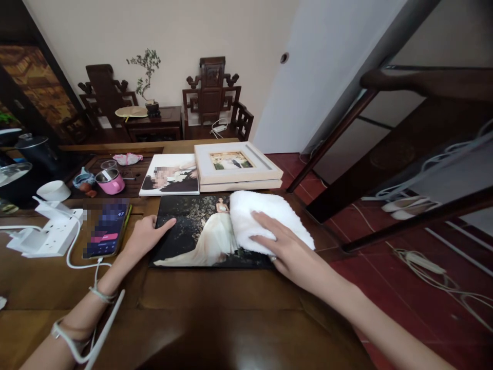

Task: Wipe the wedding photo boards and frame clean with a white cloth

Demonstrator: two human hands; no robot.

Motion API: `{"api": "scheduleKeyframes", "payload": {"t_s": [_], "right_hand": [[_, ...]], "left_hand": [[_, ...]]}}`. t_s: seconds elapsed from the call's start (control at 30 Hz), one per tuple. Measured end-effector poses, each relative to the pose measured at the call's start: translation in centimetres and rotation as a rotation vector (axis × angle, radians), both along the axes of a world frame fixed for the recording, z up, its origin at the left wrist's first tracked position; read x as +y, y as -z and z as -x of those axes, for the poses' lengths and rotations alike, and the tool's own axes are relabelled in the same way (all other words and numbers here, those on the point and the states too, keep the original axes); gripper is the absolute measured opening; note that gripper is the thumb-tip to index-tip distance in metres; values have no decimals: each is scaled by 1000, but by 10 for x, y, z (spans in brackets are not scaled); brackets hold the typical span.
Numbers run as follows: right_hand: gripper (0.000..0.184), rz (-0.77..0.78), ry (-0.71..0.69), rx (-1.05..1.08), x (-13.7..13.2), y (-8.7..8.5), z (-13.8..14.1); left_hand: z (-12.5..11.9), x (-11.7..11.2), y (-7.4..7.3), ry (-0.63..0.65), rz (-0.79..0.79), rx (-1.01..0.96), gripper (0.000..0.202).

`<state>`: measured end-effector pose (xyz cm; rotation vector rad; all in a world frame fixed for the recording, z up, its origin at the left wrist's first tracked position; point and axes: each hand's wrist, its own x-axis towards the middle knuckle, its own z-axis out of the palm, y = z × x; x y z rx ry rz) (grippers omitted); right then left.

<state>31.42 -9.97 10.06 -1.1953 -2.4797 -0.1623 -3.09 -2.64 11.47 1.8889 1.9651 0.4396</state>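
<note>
A dark photo album [185, 231], its cover showing a person in a long pale gown, lies flat on the wooden table. My left hand [144, 236] is at its left edge, with the thumb over the cover and the other fingers curled and partly hidden beside the edge. A folded white towel [246, 210] covers the album's right part and reaches past its right side. My right hand [283, 244] holds this towel down from above, thumb and fingers spread across it.
Behind the album lie a white-edged photo book [173, 177] and stacked pale picture frames [239, 172]. To the left are a phone [108, 231] on a charging cable, a white power strip [57, 231] and a pink cup [110, 181]. A dark wooden chair [416, 85] stands at right.
</note>
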Motion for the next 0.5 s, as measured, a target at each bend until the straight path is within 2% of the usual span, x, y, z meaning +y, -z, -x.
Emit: {"api": "scheduleKeyframes", "payload": {"t_s": [0.13, 0.23, 0.33, 0.4, 0.5], "right_hand": [[64, 49, 29, 6, 11, 21, 3], [56, -1, 34, 18, 16, 37, 13], [48, -56, 34, 24, 19, 49, 19], [45, -68, 31, 20, 21, 55, 21], [42, -61, 38, 23, 24, 63, 21]], "left_hand": [[1, 2, 2, 44, -31, 232, 55], [0, 2, 7, 9, -35, 421, 64], [-3, 1, 16, 4, -68, 513, 65], [-5, 1, 27, 11, -179, 449, 58], [-4, 4, 49, 169, -369, 191, 56]]}}
